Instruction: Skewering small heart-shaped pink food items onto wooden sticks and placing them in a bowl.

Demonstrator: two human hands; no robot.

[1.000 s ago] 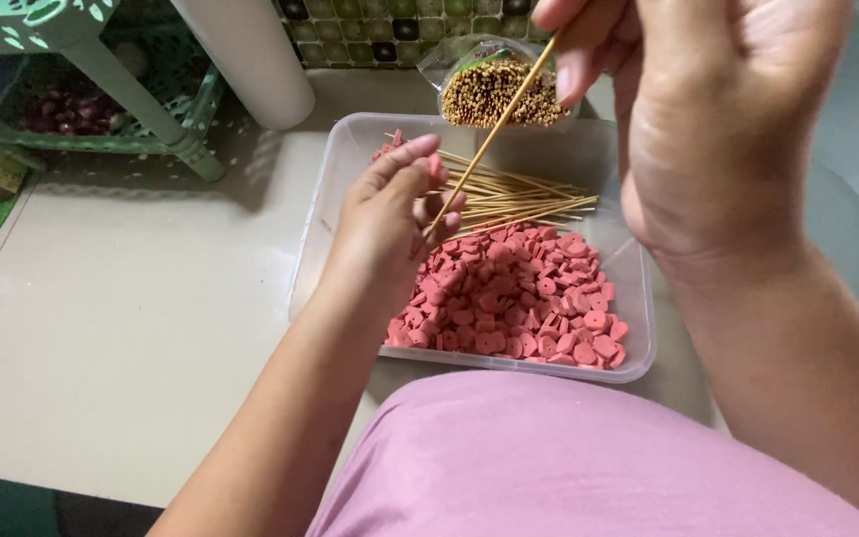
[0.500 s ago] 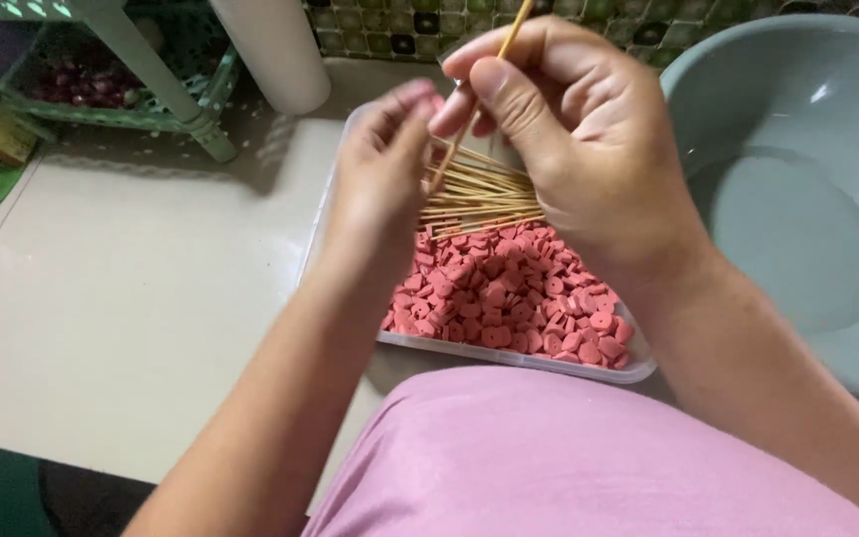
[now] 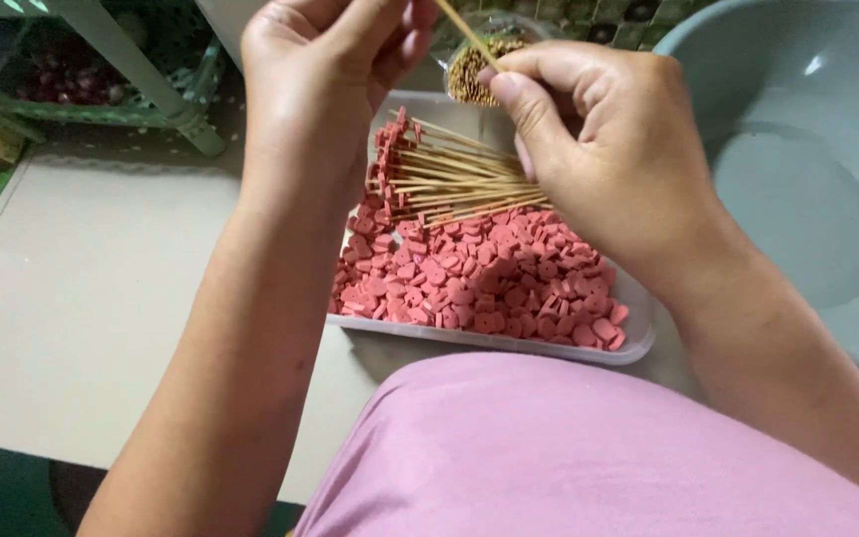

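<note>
A clear plastic tray (image 3: 509,343) on the floor holds a heap of small pink-red sliced pieces (image 3: 489,278) and a row of thin bamboo skewers (image 3: 459,184) with pieces on their left ends. My right hand (image 3: 599,149) pinches one bare bamboo skewer (image 3: 464,35) above the tray, its tip pointing up and left. My left hand (image 3: 325,70) is raised beside it, fingers curled close to the skewer's tip; what it holds between its fingertips is hidden.
A bundle of unused skewers (image 3: 474,70) stands in a clear bag behind the tray. A large grey-blue basin (image 3: 807,149) sits at right. A green plastic rack (image 3: 101,60) with a basket stands at upper left. My pink-clad knee (image 3: 569,457) is in front.
Both hands have risen from the tray toward the camera. My left hand left the pile of pieces and came up to the skewer's tip.
</note>
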